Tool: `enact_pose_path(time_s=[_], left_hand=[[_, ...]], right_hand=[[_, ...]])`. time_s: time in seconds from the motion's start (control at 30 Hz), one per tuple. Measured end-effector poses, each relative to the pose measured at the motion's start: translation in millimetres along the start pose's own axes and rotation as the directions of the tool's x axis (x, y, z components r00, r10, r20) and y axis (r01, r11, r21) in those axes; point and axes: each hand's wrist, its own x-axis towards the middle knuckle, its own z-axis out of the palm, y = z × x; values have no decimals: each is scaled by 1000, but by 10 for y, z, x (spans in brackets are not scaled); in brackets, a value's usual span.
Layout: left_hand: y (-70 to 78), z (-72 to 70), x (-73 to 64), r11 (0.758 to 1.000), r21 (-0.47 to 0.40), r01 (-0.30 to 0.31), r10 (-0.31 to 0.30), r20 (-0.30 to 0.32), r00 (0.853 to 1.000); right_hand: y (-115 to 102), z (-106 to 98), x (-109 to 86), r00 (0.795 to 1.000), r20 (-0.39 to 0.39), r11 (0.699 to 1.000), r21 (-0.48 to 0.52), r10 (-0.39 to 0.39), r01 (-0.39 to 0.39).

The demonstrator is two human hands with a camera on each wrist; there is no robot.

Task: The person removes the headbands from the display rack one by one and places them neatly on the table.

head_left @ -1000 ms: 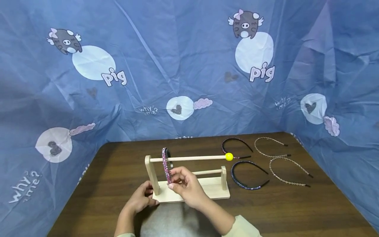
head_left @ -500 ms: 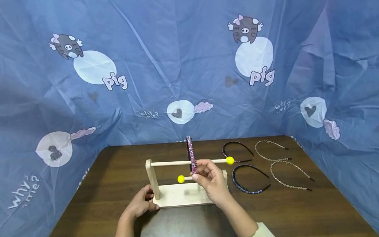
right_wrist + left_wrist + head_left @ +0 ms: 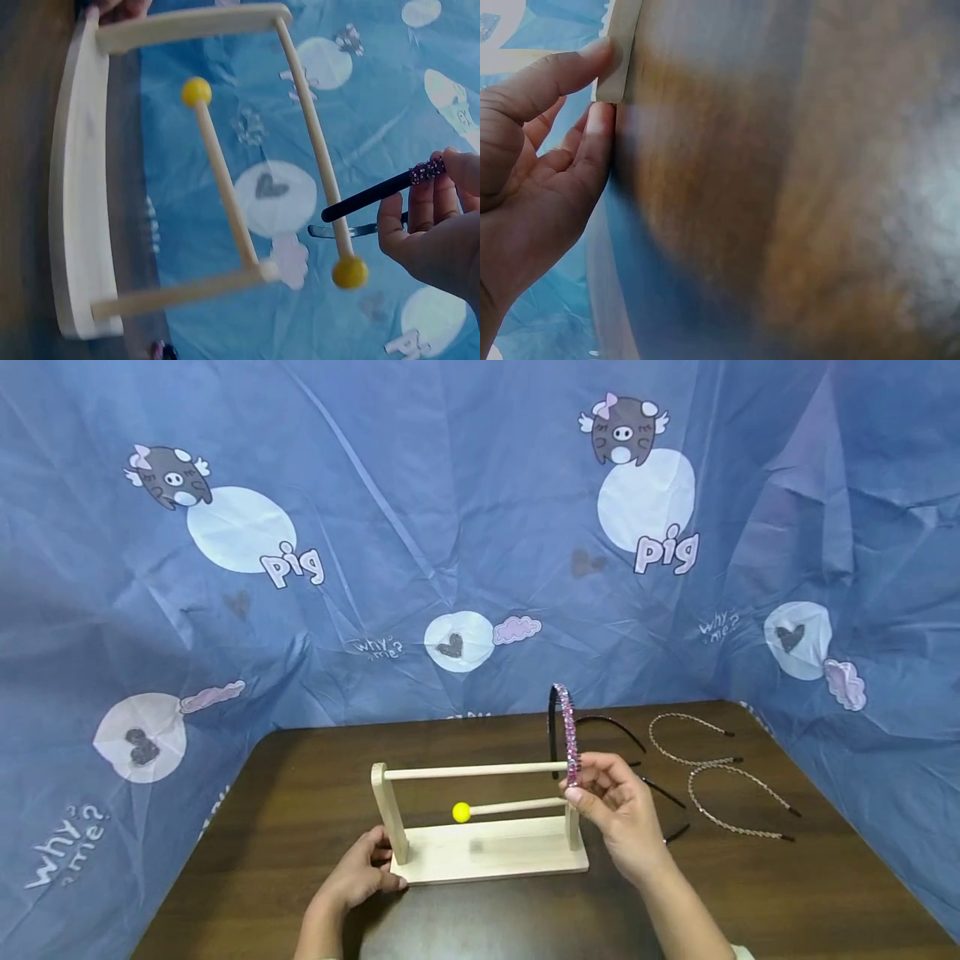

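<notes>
A pink glittery headband (image 3: 570, 735) with a dark toothed inner side stands upright at the right end of the rack's upper rod (image 3: 472, 771). My right hand (image 3: 626, 814) pinches its near end between thumb and fingers. In the right wrist view the headband's arms lie on either side of the rod, just short of the yellow end ball (image 3: 349, 271). That ball is hidden in the head view. My left hand (image 3: 360, 872) grips the left end of the wooden rack's base (image 3: 487, 852), thumb on top, as the left wrist view shows.
The lower rod ends in another yellow ball (image 3: 461, 812). Right of the rack lie two gold braided headbands (image 3: 720, 817) and two dark ones (image 3: 663, 792), partly hidden by my right hand and the pink headband. A blue printed cloth (image 3: 375, 527) hangs behind the brown table (image 3: 300, 793).
My right hand has moved the pink headband rightward along the upper rod, from near the left post to the ball end. My left hand stays on the base.
</notes>
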Motion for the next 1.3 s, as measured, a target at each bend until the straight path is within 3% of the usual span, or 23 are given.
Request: enact_pose_path(time_s=[0.23,0.37,0.47,0.53,0.67,0.8,0.9,1.1,1.3], left_hand=[[16,-3,11,1000,-2,3,-3,-12,1000],[25,11,22,1000,-12,4,-4,-17,1000],[35,23,37,1000,-15,3,-3,-27,1000],[41,30,40,1000,-7,4,-5,-33,999],[42,32,21,1000,4,14,-14,-32,999],[39,24,10,1000,-10,18,-18,-27,999],[37,18,13,1000,-11,14,-14,-30,999],[24,26,22,1000,11,15,-15,-28,999],[15,27,18,1000,7,31,-30,-39,999]], right_hand=[[-118,-317,-79,999,-19,998,55,-38,39],[-173,-528,-120,997,-5,986,148,-74,74],[-223,-694,-140,998,-6,983,176,-61,61],[-260,-812,-166,999,-4,991,132,-37,37],[-314,-1056,-279,1000,10,998,-67,19,-18],[-325,-1274,-414,997,23,948,-311,77,-66],[-312,-1396,-511,989,37,906,-407,142,-115],[-294,-1551,-655,962,64,839,-507,265,-197],[-248,-1672,-765,949,107,830,-520,297,-201]])
